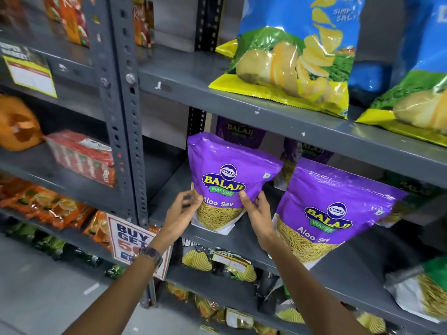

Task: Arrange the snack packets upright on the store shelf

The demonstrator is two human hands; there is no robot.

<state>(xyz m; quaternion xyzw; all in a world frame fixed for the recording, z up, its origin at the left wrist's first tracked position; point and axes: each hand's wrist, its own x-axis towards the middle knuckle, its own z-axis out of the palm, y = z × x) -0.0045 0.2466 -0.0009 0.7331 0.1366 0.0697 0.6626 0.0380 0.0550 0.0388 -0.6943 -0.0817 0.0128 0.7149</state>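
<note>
- Head view: grey metal shelf (169, 209) unit, camera looking down along it.
- Purple Aloo Sev packet (225, 180) stands upright on the middle shelf, leaning back slightly, near the left upright post (125, 117).
- Left hand (180, 209) at the packet's lower left edge, fingers loosely curled and touching the bottom corner; the grip looks light, can't tell if it is truly pinched.
- Right hand (256, 209) clamped on the packet's lower right edge, thumb on the front face, fingers wrapped behind.
- Both hands are on the same packet, one each side.
- Wristwatch (151, 256) on the left wrist.
- Second purple packet (333, 213) stands just to the right of the held one, tilted back, close beside it; a gap shows between them at the top.
- More purple packets (238, 131) sit behind in shadow, detail poor.
- Upper shelf: blue and yellow chips bag (290, 64) leaning back, another chips bag (416, 93) to its right, cut off by the frame.
- Promo sign (128, 238) hangs on the post, below the left hand.
- Left bay: red carton pack (82, 155) and orange packets (43, 206) on lower shelves, blurred.
- Green-topped packet (425, 291) lies at the far right of the middle shelf.
</note>
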